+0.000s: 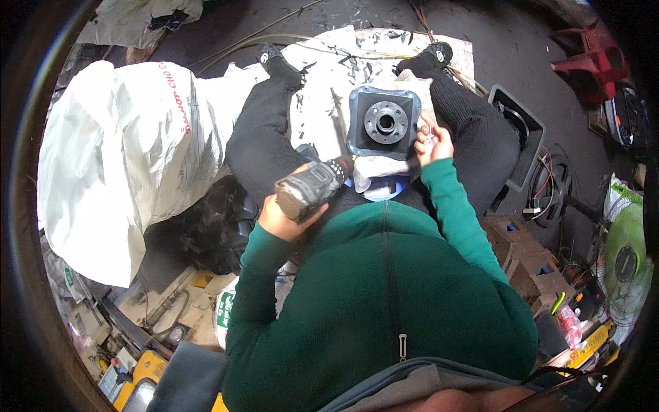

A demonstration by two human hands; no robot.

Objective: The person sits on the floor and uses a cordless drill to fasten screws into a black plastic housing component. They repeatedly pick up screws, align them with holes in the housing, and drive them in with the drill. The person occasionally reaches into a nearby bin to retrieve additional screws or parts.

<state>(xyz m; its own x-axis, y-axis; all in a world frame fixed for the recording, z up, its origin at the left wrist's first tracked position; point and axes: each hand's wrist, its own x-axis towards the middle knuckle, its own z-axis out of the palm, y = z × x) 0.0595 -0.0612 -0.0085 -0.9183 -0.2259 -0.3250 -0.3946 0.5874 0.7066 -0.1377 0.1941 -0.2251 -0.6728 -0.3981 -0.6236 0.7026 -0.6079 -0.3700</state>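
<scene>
My left hand (280, 221) is closed round a worn dark cordless drill (305, 189). The drill's chuck points at the lower left corner of a square blue-grey flared part (357, 123), which has a round metal flange (386, 122) with a ring of holes at its centre. That part lies between my legs on white wrapping (374, 168). Beside its right edge, my right hand (435, 144) has its fingers curled together round something small and pale that I cannot make out. A blue rounded thing (384, 189) shows below the wrapping.
A big white sack (130, 158) bulges at the left. Black scraps litter a white sheet (322, 62) ahead. To the right are a grey bin (539, 123), brown blocks (522, 254), a red plastic stool (590, 62) and a green fan (626, 264). Hoses (268, 38) cross the floor.
</scene>
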